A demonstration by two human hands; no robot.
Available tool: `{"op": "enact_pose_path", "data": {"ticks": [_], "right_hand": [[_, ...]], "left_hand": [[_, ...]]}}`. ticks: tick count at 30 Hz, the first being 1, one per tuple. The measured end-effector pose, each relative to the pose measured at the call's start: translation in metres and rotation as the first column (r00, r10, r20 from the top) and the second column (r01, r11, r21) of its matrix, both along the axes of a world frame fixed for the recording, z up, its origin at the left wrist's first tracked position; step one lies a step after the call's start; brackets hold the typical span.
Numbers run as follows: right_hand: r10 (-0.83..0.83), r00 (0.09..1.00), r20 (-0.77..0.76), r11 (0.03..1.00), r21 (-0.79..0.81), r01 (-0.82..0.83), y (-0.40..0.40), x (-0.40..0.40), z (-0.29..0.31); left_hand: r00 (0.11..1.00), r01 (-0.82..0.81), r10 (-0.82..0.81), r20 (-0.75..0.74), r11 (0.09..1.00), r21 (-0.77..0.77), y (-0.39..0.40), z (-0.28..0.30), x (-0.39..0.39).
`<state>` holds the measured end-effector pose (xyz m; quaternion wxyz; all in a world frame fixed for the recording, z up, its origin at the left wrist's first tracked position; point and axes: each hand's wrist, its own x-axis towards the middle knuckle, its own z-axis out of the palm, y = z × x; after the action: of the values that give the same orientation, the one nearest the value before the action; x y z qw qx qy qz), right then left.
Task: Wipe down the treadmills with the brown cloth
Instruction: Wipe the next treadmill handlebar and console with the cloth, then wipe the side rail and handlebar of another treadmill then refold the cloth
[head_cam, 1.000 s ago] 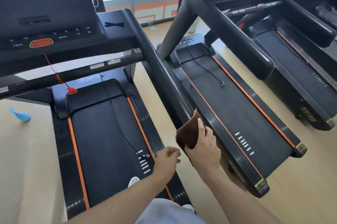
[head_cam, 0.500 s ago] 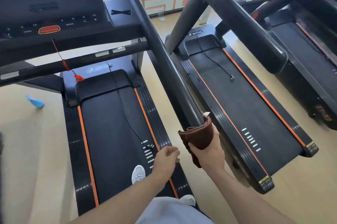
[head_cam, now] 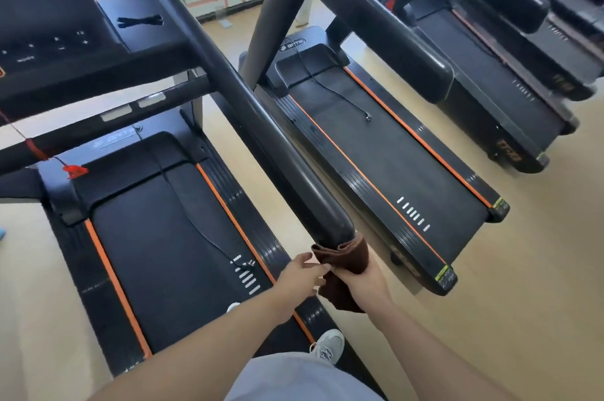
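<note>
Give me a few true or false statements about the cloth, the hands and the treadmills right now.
1. The brown cloth is at the handrail's near end. True.
2. The left hand holds the cloth alone. False: the right hand grips it; the left only touches its edge.
3. A red safety clip hangs on the nearest treadmill. True.
4. The cloth lies on the belt. False: it is at the handrail.

Cloth [head_cam: 346, 255] wraps the handrail's [head_cam: 261, 126] near end, between two treadmill decks [head_cam: 170, 253].
</note>
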<state>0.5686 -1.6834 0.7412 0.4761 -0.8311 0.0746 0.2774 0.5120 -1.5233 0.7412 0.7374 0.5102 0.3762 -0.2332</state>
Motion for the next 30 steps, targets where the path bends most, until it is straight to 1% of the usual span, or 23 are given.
{"op": "enact_pose_path", "data": {"ticks": [2, 4, 6, 8, 10, 11, 12, 14, 15, 16, 17, 18, 19, 20, 22, 24, 25, 26, 28, 29, 30], "right_hand": [[-0.072, 0.996, -0.044, 0.997, 0.02, 0.073, -0.001, -0.011, 0.005], [-0.101, 0.992, -0.079, 0.993, 0.045, 0.105, -0.007, -0.022, 0.009], [-0.102, 0.991, -0.087, 0.992, 0.071, 0.108, -0.014, -0.031, 0.018], [-0.086, 0.99, -0.11, 0.989, 0.113, 0.098, -0.025, -0.037, 0.026], [-0.022, 0.985, -0.17, 0.977, 0.205, 0.057, -0.038, -0.04, 0.032], [0.011, 0.98, -0.198, 0.962, 0.269, 0.044, -0.047, -0.04, 0.032], [-0.006, 0.971, -0.237, 0.94, 0.33, 0.086, -0.056, -0.04, 0.033], [-0.184, 0.925, -0.332, 0.872, 0.378, 0.309, -0.073, -0.035, 0.032], [-0.309, 0.879, -0.362, 0.84, 0.33, 0.431, -0.083, -0.031, 0.027], [-0.41, 0.836, -0.365, 0.819, 0.256, 0.513, -0.092, -0.026, 0.024], [-0.464, 0.806, -0.368, 0.814, 0.182, 0.552, -0.104, -0.022, 0.016], [-0.467, 0.785, -0.408, 0.819, 0.136, 0.557, -0.112, -0.018, 0.012], [-0.418, 0.759, -0.498, 0.834, 0.12, 0.538, -0.12, -0.014, 0.007], [-0.347, 0.725, -0.595, 0.842, 0.142, 0.52, -0.129, -0.012, 0.005], [-0.245, 0.682, -0.689, 0.851, 0.184, 0.491, -0.149, -0.006, 0.001], [-0.243, 0.703, -0.669, 0.83, 0.232, 0.508, -0.167, 0.008, -0.005], [-0.281, 0.725, -0.629, 0.81, 0.25, 0.53, -0.175, 0.017, -0.01], [-0.317, 0.747, -0.584, 0.796, 0.265, 0.545, -0.179, 0.027, -0.008], [-0.434, 0.784, -0.445, 0.778, 0.254, 0.574, -0.191, 0.05, -0.004], [-0.477, 0.795, -0.375, 0.766, 0.265, 0.585, -0.198, 0.063, -0.001], [-0.493, 0.802, -0.338, 0.754, 0.294, 0.588, -0.205, 0.076, 0.004]], "left_hand": [[0.995, 0.099, -0.1, -0.023, 0.995, -0.022, -0.001, -0.003, -0.002], [0.976, 0.214, -0.214, -0.031, 0.977, -0.017, -0.004, -0.006, -0.006], [0.951, 0.307, -0.308, -0.006, 0.951, -0.032, -0.009, -0.009, -0.007], [0.933, 0.359, -0.356, 0.046, 0.926, -0.112, -0.02, -0.008, -0.005], [0.935, 0.355, -0.348, 0.071, 0.919, -0.17, -0.034, -0.005, -0.001], [0.941, 0.338, -0.331, 0.069, 0.926, -0.171, -0.041, -0.004, 0.001], [0.949, 0.315, -0.308, 0.066, 0.936, -0.16, -0.047, -0.003, 0.003], [0.96, 0.278, -0.271, 0.063, 0.949, -0.146, -0.06, -0.003, 0.007], [0.964, 0.264, -0.258, 0.064, 0.952, -0.151, -0.066, -0.003, 0.009], [0.968, 0.251, -0.243, 0.067, 0.955, -0.16, -0.073, -0.002, 0.012], [0.971, 0.236, -0.226, 0.072, 0.957, -0.169, -0.081, 0.002, 0.016], [0.974, 0.225, -0.214, 0.078, 0.958, -0.18, -0.089, 0.006, 0.021], [0.975, 0.221, -0.209, 0.08, 0.957, -0.189, -0.097, 0.01, 0.028], [0.975, 0.219, -0.205, 0.091, 0.955, -0.197, -0.106, 0.013, 0.034], [0.979, 0.194, -0.179, 0.097, 0.963, -0.185, -0.125, 0.018, 0.05], [0.986, 0.162, -0.154, 0.072, 0.977, -0.136, -0.142, 0.022, 0.066], [0.988, 0.145, -0.139, 0.061, 0.983, -0.109, -0.151, 0.024, 0.073], [0.992, 0.123, -0.119, 0.05, 0.989, -0.08, -0.16, 0.025, 0.08], [0.998, 0.066, -0.066, 0.02, 0.998, -0.003, -0.175, 0.031, 0.091], [0.999, 0.031, -0.03, -0.011, 0.999, 0.039, -0.182, 0.031, 0.095], [0.998, -0.007, 0.011, -0.062, 0.998, 0.064, -0.187, 0.027, 0.099]]}}
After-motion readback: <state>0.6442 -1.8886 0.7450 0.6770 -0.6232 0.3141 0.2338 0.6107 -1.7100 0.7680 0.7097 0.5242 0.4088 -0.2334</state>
